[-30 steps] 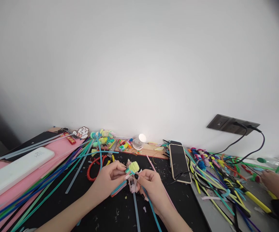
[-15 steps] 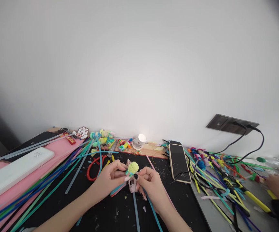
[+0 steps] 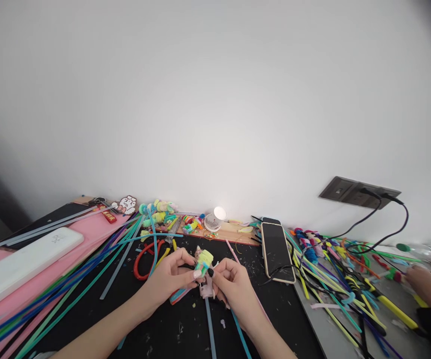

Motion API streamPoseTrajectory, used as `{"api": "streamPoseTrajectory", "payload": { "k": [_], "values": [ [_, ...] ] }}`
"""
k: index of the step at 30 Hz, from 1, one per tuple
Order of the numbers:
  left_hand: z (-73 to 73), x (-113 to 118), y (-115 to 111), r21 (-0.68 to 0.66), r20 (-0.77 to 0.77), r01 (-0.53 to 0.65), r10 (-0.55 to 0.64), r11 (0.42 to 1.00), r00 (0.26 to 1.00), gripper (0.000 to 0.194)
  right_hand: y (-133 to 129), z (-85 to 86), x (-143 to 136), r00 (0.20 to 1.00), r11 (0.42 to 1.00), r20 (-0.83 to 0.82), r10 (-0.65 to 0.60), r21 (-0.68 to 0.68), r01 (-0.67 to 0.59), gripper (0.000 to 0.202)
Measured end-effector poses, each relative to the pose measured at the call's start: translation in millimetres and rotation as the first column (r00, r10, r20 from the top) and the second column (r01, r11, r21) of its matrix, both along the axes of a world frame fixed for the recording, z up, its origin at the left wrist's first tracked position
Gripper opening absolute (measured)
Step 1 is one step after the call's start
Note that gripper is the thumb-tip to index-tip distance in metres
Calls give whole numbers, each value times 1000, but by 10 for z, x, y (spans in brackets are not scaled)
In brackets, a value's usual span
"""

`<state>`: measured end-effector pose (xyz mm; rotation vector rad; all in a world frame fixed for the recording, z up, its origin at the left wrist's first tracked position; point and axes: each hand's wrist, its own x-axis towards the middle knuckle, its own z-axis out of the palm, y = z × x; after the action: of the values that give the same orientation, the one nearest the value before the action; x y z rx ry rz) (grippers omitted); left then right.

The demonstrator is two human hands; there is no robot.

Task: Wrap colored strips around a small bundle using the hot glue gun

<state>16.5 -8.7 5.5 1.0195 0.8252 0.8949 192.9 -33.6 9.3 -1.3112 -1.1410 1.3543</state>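
Between my hands, above the black mat, is a small fuzzy figure of pipe cleaner, yellow with green and teal bands, tilted. My left hand pinches its left side between thumb and fingers. From the right, my right hand is closed, its thumb tip with a black nail pressed at the figure's lower side. A pale pink piece of unclear kind shows just below the figure, between the hands. Under it, a grey-blue pipe cleaner runs toward me. Palms hide part of what the fingers grip.
Red-handled scissors lie left of my hands. Behind are a white paper cup and finished fuzzy pieces. A phone, cable and yellow-black pliers lie right. Long pipe cleaners spread left. Another person's hand is far right.
The yellow figure has been turned between my fingers, so its green and teal bands now show more. Both hands stay in nearly the same place.
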Motion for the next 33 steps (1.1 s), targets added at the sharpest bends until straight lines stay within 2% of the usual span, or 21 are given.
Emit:
{"api": "streamPoseTrajectory", "payload": {
  "k": [6, 21, 26, 33],
  "values": [
    [-50, -4, 33, 22, 14, -18, 18, 1000, 1000, 36, -3, 4, 1, 1000, 1000, 10, 9, -1, -9, 30],
    [18, -21, 20, 43, 3, -74, 74, 996, 997, 34, -8, 15, 17, 1000, 1000, -6, 20, -6, -20, 29],
    [0, -28, 20, 32, 23, -65, 65, 997, 998, 34, -18, 7, 18, 1000, 1000, -9, 18, -4, -18, 28],
    [10, -48, 12, 2, 45, 10, -10, 1000, 999, 32, -14, 7, 16, 1000, 1000, -6, 15, 4, -15, 25]
  ]
}}
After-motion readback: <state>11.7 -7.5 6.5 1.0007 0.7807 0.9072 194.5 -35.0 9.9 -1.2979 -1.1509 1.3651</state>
